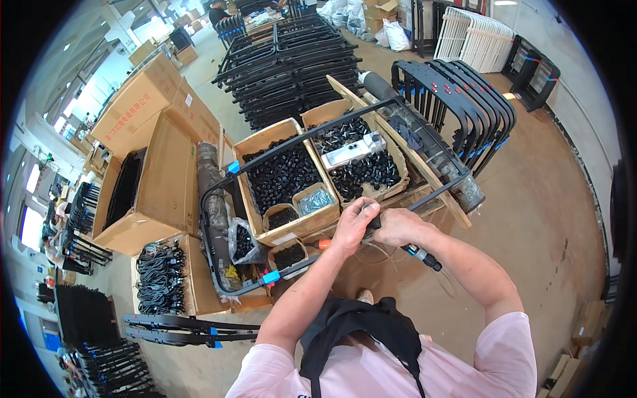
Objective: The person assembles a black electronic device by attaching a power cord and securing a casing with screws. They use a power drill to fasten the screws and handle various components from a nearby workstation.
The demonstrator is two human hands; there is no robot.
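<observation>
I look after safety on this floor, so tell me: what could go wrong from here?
The left hand is right beside the right hand, which seems to grip a blue-and-black tool; a slip might nick the left one. The black frame lies over open boxes, so a knock could perhaps shift it. The silver fasteners sit uncovered beside loose black parts, so a bump might mix them.

Can't see much of the tool [421,253], wrapped in the right hand [398,227]! Can't follow the black frame [249,288] behind the left hand [355,225], or the pink shirt [464,365] past the lower edge!
</observation>
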